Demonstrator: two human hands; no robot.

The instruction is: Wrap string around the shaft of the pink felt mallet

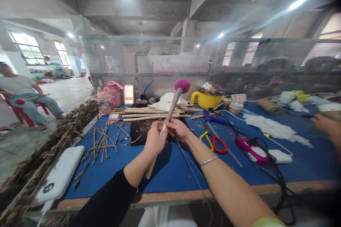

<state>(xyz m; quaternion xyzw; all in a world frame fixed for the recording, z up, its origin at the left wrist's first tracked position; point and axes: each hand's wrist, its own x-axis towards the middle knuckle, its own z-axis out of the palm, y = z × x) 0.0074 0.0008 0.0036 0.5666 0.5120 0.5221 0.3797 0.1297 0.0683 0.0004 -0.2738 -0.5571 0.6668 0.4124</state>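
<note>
In front of me, my left hand [156, 139] is closed around a pale wooden stick [150, 170] topped with a magenta fuzzy ball [182, 86]. Grey wrapping [174, 105] covers the upper part of the stick, from below the ball down to my fingers. My right hand [178, 130] pinches the stick just at the lower end of that wrapping. Thin grey strands [188, 161] run from beneath the right hand down past the table's front edge. The stick leans, ball end up and away from me. Some fingertips are hidden behind the stick.
On the blue table [112, 177] lie twigs [102, 142], wooden sticks [154, 115], scissors [218, 144], a blue glue gun [213, 117], a yellow pot [210, 100] and cables. A white power bank [60, 173] is at left. Another person's hand [326, 126] shows at right; someone sits at far left.
</note>
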